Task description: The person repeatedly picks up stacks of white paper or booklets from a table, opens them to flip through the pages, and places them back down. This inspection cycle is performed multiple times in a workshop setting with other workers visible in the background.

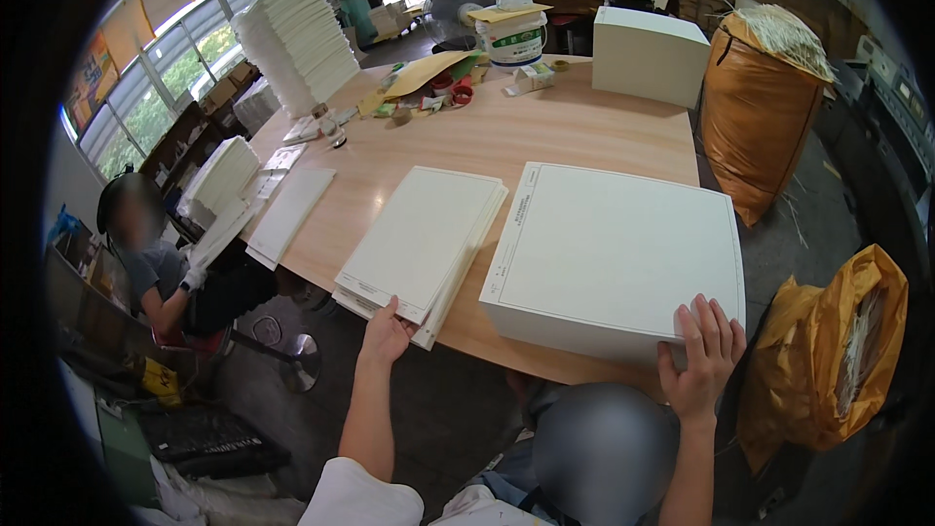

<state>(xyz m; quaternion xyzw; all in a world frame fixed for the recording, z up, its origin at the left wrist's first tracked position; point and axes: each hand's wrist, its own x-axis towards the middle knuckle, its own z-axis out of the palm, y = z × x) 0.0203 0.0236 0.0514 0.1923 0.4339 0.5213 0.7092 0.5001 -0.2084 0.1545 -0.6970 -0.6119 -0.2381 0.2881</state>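
Observation:
A low pile of printed cream sheets (421, 234) lies on the table at its near edge, its layers slightly out of line. My left hand (389, 333) pinches the pile's near edge, thumb on top; the other fingers are partly hidden, so how many sheets it grips is unclear. Right of it stands a thick, squared stack of paper (618, 248) with a bordered top sheet. My right hand (703, 346) rests on that stack's near right corner, fingers spread over the top and thumb against the front side.
A thin pile of sheets (290, 218) lies left, near a seated gloved person (156, 263) holding paper. Farther back are tall paper stacks (297, 44), tape rolls (461, 94), a white bucket (514, 42) and another block of paper (648, 60). Orange sacks (760, 117) stand right.

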